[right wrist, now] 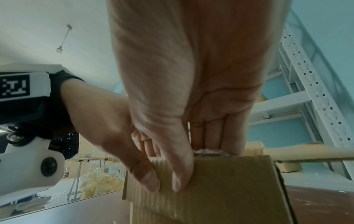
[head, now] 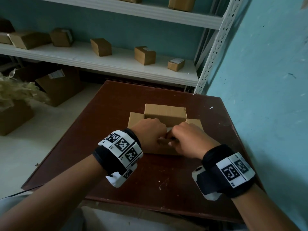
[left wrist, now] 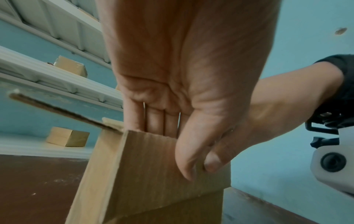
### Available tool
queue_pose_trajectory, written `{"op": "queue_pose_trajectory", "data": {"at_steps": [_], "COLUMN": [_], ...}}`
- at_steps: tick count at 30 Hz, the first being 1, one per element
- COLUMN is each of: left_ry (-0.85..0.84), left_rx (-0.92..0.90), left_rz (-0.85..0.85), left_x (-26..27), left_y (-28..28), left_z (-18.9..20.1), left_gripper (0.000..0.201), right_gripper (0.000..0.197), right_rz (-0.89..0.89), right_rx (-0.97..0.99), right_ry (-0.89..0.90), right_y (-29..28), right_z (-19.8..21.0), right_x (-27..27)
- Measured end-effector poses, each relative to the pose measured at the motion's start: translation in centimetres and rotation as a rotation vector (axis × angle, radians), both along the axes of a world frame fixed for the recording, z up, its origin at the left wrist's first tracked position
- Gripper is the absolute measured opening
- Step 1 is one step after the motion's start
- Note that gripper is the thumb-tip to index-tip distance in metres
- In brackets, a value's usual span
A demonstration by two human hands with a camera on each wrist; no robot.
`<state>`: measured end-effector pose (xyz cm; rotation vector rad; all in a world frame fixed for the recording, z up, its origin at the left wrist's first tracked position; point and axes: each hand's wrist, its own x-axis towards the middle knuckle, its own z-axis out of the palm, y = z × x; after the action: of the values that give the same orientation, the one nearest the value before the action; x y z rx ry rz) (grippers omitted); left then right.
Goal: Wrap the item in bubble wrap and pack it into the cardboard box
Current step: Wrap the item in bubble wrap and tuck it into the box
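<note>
An open cardboard box (head: 165,112) stands on the dark brown table (head: 150,180), its far and side flaps raised. My left hand (head: 150,135) and right hand (head: 188,140) meet side by side at the near flap (left wrist: 153,166). Each hand has its fingers over the flap's top edge, inside the box, and its thumb pressed on the flap's outer face (right wrist: 229,181), so both pinch it. A sliver of whitish wrap (head: 169,129) shows between the hands. The hands and the flap hide the rest of the box's contents.
White metal shelving (head: 116,64) behind the table carries several small cardboard boxes (head: 145,55). A blue wall (head: 266,97) runs close along the table's right side. Larger boxes (head: 58,85) and a heap of pale packing filler (head: 16,90) sit on the floor at the left.
</note>
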<state>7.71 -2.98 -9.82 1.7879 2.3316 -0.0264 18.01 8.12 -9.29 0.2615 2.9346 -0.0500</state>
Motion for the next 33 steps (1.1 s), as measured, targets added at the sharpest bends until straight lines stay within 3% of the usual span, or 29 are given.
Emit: {"op": "queue_pose_trajectory", "data": {"at_steps": [10, 15, 21, 28, 33], "left_ry": [-0.033, -0.135, -0.066, -0.108, -0.068], "left_rx": [-0.090, -0.043, 0.000, -0.010, -0.041], "left_rz": [-0.007, 0.021, -0.004, 0.023, -0.018], "left_x": [-0.2, -0.6, -0.9, -0.9, -1.0], "left_y": [-0.2, -1.0, -1.9, -1.8, -1.3], "left_z": [-0.2, -0.2, -0.8, -0.6, -0.3], "left_gripper": [0.022, 0.023, 0.026, 0.028, 0.030], "right_gripper": [0.020, 0.023, 0.012, 0.031, 0.027], "right_rz": [-0.007, -0.055, -0.021, -0.029, -0.030], "right_rx": [-0.009, -0.158, -0.162, -0.034, 0.022], "right_ry": [-0.094, 0.062, 0.186, 0.037, -0.003], "right_y": [-0.1, 0.4, 1.8, 1.0, 0.5], "right_z": [0.4, 0.6, 0.9, 0.7, 0.4], "right_x": [-0.6, 1.4, 2.8, 2.2, 1.3]}}
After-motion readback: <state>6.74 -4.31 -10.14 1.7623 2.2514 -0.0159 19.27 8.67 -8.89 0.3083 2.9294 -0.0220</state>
